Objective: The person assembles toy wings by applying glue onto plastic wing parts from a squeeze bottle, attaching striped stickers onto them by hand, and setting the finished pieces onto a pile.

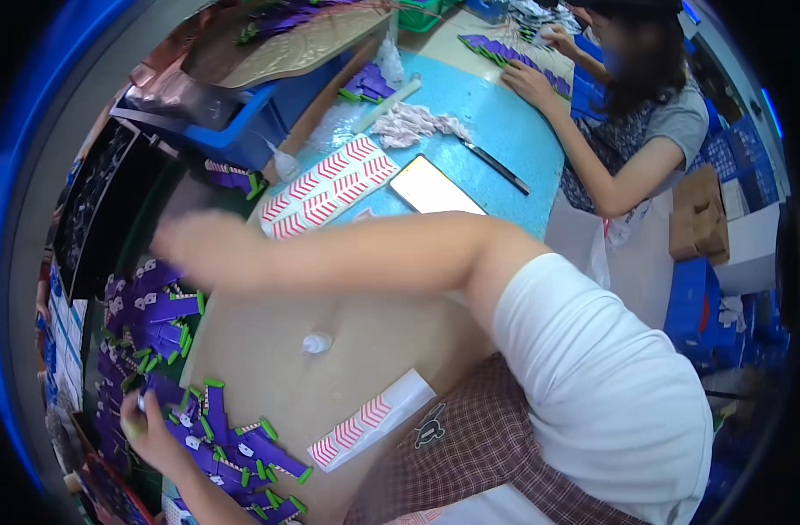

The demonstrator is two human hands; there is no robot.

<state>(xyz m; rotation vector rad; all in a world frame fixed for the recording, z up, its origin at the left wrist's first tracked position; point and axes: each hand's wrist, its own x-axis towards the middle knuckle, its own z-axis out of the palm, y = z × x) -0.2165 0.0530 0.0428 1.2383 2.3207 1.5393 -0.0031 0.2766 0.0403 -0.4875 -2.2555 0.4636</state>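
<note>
My left hand (150, 437) is at the lower left, among a heap of purple plastic parts with green ends (159, 337). Its fingers are closed in a pinch beside a purple piece, and what lies between them is too small to make out. Stretched across the table to the left is my right arm. My right hand (203, 249) is smeared by motion above the upper edge of the heap, so its fingers cannot be read. More purple and green parts (251, 451) lie at the table edge near my left forearm.
A sticker strip with red chevrons (361, 424) lies near me, and larger sticker sheets (330, 184) lie farther off. A small white bottle (316, 343) rests mid-table. Beyond are a bright-screened phone (435, 185), a black cutter knife (498, 166), a blue bin (242, 131) and a co-worker (628, 122) handling purple parts.
</note>
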